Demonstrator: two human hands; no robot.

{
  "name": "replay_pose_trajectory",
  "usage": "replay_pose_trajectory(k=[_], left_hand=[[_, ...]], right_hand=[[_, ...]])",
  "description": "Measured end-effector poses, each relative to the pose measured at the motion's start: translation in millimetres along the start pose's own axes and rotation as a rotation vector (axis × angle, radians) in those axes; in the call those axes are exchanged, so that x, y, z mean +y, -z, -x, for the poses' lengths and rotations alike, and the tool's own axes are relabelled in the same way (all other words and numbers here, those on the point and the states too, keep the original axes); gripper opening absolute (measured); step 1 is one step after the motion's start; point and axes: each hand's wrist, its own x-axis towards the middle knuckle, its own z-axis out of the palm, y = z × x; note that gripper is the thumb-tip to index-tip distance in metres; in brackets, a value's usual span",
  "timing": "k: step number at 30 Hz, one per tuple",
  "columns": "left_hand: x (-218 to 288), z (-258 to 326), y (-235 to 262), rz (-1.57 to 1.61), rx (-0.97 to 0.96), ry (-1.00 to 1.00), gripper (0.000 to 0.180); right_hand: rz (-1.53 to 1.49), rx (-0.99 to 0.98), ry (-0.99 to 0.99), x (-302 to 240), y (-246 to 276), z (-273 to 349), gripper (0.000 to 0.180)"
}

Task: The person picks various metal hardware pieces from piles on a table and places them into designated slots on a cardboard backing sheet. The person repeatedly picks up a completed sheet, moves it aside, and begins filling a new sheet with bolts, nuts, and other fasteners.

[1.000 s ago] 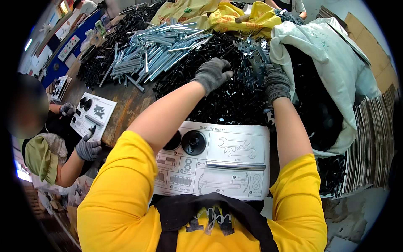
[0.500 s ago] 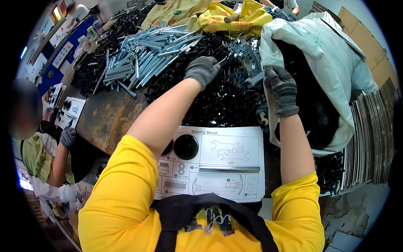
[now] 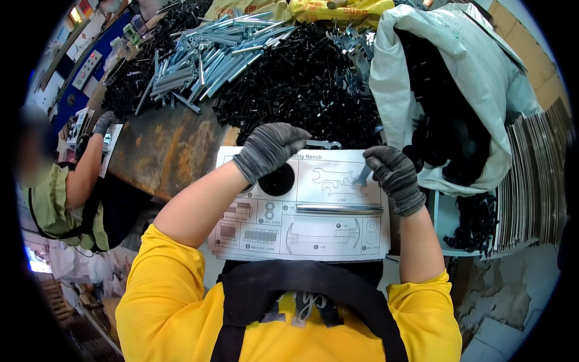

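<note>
While the left hand point(image 3: 269, 152), in a grey knit glove, curls over the far edge of a white printed sheet point(image 3: 253, 247), its fingertips close on one end of a silver wrench point(image 3: 325, 144), which juts to the right of that grip. The right hand point(image 3: 395, 178), gloved alike, pinches a blue-grey wrench point(image 3: 363, 175) between bent fingers and thumb; this piece points down and left from the grip, over the sheet's outline drawing of wrenches. Whether it touches the paper cannot be told.

Just below the left grip, a round black disc point(image 3: 278, 181) lies on the sheet, and below and left of the right grip a shiny metal rod point(image 3: 339, 209) lies across it. Directly beyond the left grip spreads a heap of black bolts point(image 3: 283, 96); farther off and to its left are piled silver tubes point(image 3: 211, 66). Beyond the right grip, slightly left, is a cluster of loose wrenches point(image 3: 356, 57). A white sack point(image 3: 464, 54) gapes beyond and right of the right grip, with black parts inside, and stacked cardboard point(image 3: 534, 187) stands farther right. Well left of the left grip, a co-worker in green point(image 3: 48, 193) reaches over the brown tabletop point(image 3: 163, 139).
</note>
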Motion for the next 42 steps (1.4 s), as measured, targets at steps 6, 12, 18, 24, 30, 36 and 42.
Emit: replay_pose_trajectory(k=[6,12,18,24,30,36,42], left_hand=[[9,8,-34,-0.505,-0.093,-0.382,0.024],[13,8,-39,-0.599,-0.338,-0.212,0.027],[27,9,-42,-0.591,-0.351,-0.172,0.02],[29,8,-48,-0.537,-0.33,-0.246,0.021],[27,8,-46,-0.573,-0.33,-0.227,0.023],[25,2,-53,-0.575,-0.347,-0.232,0.024],[26,8,-51,-0.586,-0.318,-0.184,0.027]], right_hand=[[0.824,-0.402,0.479,-32,-20,5,0.025],[1.11,-0.426,-0.192,-13,-22,6,0.039],[1.077,-0.284,-0.3,-6,-25,25,0.036],[1.077,-0.227,-0.234,5,-23,28,0.04],[1.055,-0.233,-0.219,3,-22,27,0.038],[1.01,-0.091,-0.057,18,-17,38,0.031],[0.822,0.303,0.361,26,61,96,0.024]])
